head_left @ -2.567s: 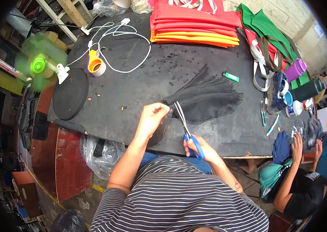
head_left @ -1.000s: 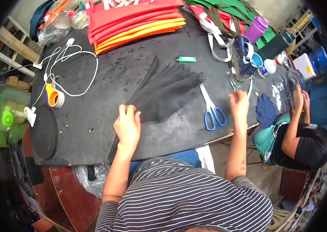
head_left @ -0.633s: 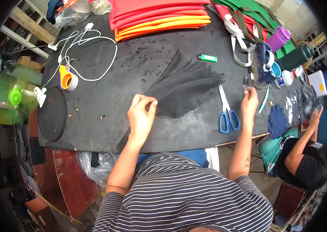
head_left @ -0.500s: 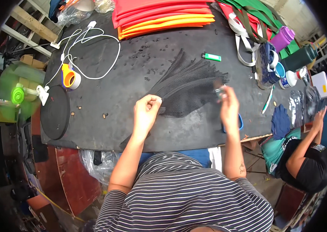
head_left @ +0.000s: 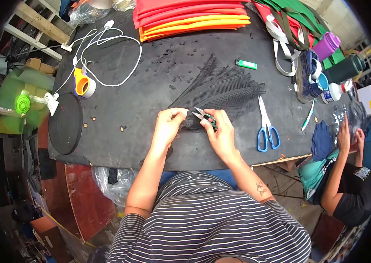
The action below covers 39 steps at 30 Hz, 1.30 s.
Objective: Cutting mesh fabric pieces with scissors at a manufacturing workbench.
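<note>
A gathered piece of black mesh fabric point(head_left: 225, 87) fans out over the dark table in front of me. My left hand point(head_left: 168, 125) pinches its near left edge between thumb and fingers. In my right hand point(head_left: 222, 134) is a small pair of thread snips point(head_left: 206, 117), dark green handled, blades parted and pointing left at the fabric edge beside my left fingertips. What lies under the fingertips is too small to make out. Blue-handled scissors point(head_left: 265, 127) lie to the right of the mesh, and a green lighter point(head_left: 246, 64) lies beyond it.
Stacked red and orange fabric point(head_left: 189, 19) stands at the back. At left are a white cable point(head_left: 126, 79), a tape roll point(head_left: 83, 84), a black webbing roll point(head_left: 64, 125) and a green fan point(head_left: 23, 104). Bottles point(head_left: 343, 68) and a toothbrush point(head_left: 309, 115) lie right, near another person point(head_left: 347, 184).
My right hand has come left with the snips, from the far side of the mesh to beside my left hand. The blue-handled scissors are now uncovered. The other person's hands have shifted.
</note>
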### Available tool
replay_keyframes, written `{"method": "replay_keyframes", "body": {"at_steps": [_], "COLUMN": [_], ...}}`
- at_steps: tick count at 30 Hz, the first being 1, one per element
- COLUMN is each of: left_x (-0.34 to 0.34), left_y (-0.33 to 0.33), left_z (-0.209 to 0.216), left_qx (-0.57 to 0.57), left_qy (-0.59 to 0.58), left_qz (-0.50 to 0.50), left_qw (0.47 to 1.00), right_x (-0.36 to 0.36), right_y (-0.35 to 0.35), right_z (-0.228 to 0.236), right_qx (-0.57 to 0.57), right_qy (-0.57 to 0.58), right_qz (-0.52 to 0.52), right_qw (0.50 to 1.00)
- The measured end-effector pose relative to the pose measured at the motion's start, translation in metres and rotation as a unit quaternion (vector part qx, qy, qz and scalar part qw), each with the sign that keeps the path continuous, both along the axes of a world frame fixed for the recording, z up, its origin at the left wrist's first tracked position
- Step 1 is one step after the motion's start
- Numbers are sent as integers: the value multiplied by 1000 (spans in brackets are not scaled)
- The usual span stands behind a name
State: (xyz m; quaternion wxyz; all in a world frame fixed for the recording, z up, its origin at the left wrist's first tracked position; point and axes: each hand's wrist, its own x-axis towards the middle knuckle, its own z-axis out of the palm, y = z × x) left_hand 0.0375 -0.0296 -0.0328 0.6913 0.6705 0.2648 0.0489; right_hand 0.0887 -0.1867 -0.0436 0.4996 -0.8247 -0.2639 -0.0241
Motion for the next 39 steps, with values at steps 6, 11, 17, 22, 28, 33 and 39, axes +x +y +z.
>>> {"method": "replay_keyframes", "body": {"at_steps": [6,11,17,22,28,33,39], "left_x": [0,-1,-1,-1,0,0,0], "left_y": [0,-2,-3,-1,-3,-2,-2], "left_z": [5,12,14,9,11,7,8], "left_qx": [-3,-8,-15,-16,-5,-1,-6], "left_qy": [12,30,37,36,23,21,25], "left_qz": [-5,1,1,2,7,9,9], "left_qw": [1000,1000,999,999,1000,1000,1000], "right_x": [1,1,-2,-1,0,0,-1], "right_y": [1,2,7,4,3,1,3], "right_z": [-1,-2,-3,-3,-2,-1,-5], "right_qx": [4,-6,18,17,1,-11,-1], "right_qy": [-6,-16,6,-16,-20,-12,-5], "right_qz": [-5,-11,-9,-16,-17,-1,-8], "right_qw": [1000,1000,1000,1000,1000,1000,1000]}}
